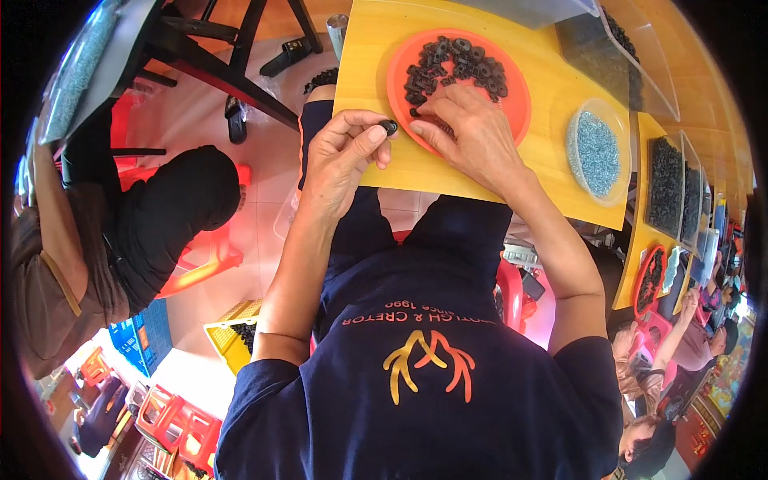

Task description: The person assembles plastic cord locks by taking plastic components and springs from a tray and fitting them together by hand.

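Note:
My left hand [346,156] is closed, pinching a small black ring-shaped part [389,126] between thumb and fingertips, just off the table's front edge. My right hand [474,138] reaches over the near side of a round orange-red tray [518,100]. Its thumb stands apart from the bent fingers, and the fingertips are down at the black parts. A pile of small black plastic parts [460,60], some with round holes, covers much of the tray. The right palm hides the tray's near rim and what lies beneath it.
On the yellow table [552,172] a clear round tub [596,152] of small silvery pieces stands to the right. Clear bins of black parts [668,188] lie beyond it. A metal can [337,32] stands by the far left corner. Another person [176,192] sits at the left.

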{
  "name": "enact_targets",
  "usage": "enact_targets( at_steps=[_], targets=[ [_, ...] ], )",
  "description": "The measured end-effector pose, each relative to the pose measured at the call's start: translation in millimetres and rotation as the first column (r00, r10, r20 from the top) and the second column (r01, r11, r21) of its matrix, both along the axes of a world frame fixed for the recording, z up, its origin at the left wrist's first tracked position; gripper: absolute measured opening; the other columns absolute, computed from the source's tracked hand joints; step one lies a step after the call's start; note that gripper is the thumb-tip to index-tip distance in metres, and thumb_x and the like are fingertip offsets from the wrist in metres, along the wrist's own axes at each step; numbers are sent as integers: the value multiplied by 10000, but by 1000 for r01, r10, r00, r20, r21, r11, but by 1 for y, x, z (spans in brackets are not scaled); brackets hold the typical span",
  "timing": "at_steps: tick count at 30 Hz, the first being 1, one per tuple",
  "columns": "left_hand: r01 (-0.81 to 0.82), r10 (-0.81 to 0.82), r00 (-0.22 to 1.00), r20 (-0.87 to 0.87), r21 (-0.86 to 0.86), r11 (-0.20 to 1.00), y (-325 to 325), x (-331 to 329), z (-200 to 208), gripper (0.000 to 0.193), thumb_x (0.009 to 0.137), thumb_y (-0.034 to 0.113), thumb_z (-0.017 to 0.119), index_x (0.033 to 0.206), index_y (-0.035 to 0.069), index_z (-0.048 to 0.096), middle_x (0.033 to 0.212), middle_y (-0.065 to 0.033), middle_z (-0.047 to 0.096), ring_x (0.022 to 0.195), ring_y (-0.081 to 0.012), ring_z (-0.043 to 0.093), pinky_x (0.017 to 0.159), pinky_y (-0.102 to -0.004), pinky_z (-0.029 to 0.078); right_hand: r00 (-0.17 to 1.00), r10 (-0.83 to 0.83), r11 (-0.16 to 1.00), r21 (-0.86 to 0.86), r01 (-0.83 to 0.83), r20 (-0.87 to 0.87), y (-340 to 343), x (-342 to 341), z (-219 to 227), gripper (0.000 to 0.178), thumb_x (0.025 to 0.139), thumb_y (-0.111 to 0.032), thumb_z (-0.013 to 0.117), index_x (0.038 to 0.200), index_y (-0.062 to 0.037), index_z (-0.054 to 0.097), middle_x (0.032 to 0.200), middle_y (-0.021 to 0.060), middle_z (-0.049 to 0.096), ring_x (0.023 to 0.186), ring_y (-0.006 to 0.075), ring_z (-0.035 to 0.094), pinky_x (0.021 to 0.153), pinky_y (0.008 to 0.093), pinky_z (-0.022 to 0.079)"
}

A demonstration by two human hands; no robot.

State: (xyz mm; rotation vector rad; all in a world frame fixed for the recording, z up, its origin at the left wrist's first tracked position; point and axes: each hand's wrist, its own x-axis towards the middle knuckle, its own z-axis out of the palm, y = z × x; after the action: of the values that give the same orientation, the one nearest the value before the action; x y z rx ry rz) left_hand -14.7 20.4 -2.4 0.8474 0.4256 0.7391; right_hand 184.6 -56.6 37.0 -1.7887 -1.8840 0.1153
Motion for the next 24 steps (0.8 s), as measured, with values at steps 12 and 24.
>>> enact_targets(
  at_steps=[12, 24],
  targets=[
    [6, -5, 1000, 27, -44, 999, 1, -2, 0, 146, 945, 32, 611, 1086, -4, 632, 950, -115, 688, 734, -141, 615, 675, -271, 489, 928, -138, 986, -139, 94, -347, 4, -19, -2, 212, 832, -185, 732, 813, 2, 634, 771, 117, 659, 753, 300, 648, 666, 409, 516],
    [17, -16, 1000, 13, -56, 998, -3, 8, 5, 198, 925, 21, 640, 1118, -22, 635, 954, -109, 686, 770, -146, 631, 712, -276, 512, 310, -159, 967, -212, -142, -937, -4, -11, 13, 204, 992, -183, 591, 1131, -40, 632, 918, -21, 612, 773, 59, 537, 693, 209, 463]
  ],
)
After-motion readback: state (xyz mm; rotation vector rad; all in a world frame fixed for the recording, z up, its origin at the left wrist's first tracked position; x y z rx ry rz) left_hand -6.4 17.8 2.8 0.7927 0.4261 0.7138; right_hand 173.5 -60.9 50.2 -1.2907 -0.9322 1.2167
